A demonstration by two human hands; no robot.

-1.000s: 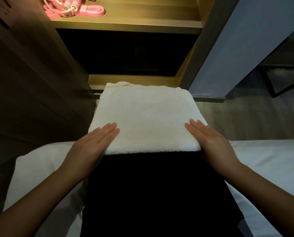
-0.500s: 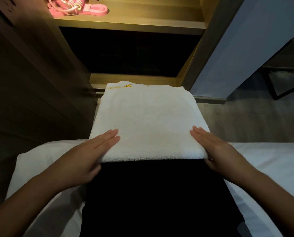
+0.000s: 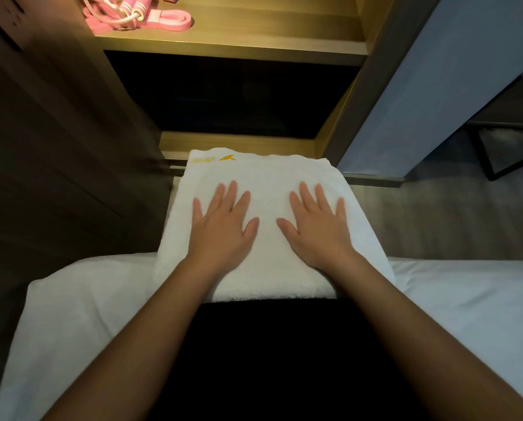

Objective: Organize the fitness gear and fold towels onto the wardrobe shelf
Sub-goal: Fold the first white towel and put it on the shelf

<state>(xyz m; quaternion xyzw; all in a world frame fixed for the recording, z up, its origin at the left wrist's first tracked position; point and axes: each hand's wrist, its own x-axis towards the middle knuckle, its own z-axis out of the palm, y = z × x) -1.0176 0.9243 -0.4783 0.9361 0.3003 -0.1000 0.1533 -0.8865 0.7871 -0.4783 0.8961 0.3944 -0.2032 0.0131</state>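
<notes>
A folded white towel (image 3: 269, 177) with a small yellow logo at its far left corner lies on a black surface (image 3: 272, 360) in front of me. My left hand (image 3: 220, 226) presses flat on the towel's left half, fingers spread. Beside it, my right hand (image 3: 315, 226) lies flat on the right half, fingers straight. On the lit wooden wardrobe shelf (image 3: 239, 47) above, pink fitness gear (image 3: 138, 13), a skipping rope and a band, sits at the far left.
A lower wardrobe shelf (image 3: 239, 144) runs just beyond the towel, with a dark gap above it. The wardrobe's dark door (image 3: 50, 141) stands to the left and a pale panel (image 3: 436, 86) to the right. White bedding (image 3: 72, 299) spreads on both sides.
Both hands have moved from the towel's near corners inward and forward onto its top, where they now lie flat side by side. The towel stays folded in place.
</notes>
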